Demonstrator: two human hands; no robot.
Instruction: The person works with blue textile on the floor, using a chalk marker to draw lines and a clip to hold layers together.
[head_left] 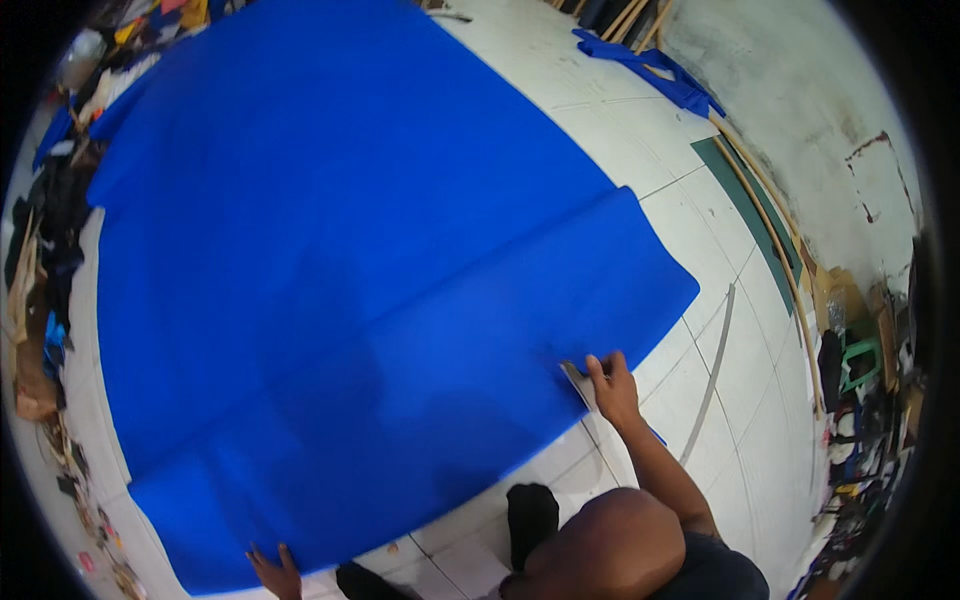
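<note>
A large bright blue sheet (300, 200) is spread over the floor in front of me, with one layer folded over along its near side. At its near right edge, my right hand (612, 385) is closed, thumb and fingers around a flat pale-grey piece (580, 388) that lies against the sheet. Whether this is a tool cannot be made out. My left hand (275, 572) rests at the sheet's near left edge, fingers spread and partly cut off by the picture's lower rim. Shadows fall across the middle of the sheet.
White floor tiles (750, 370) border the sheet, and a thin grey strip (712, 370) lies on them. Long wooden poles (765, 205), a dark green sheet (745, 190) and crumpled blue cloth (665, 80) line the right wall. Piled clutter (40, 290) runs along the left.
</note>
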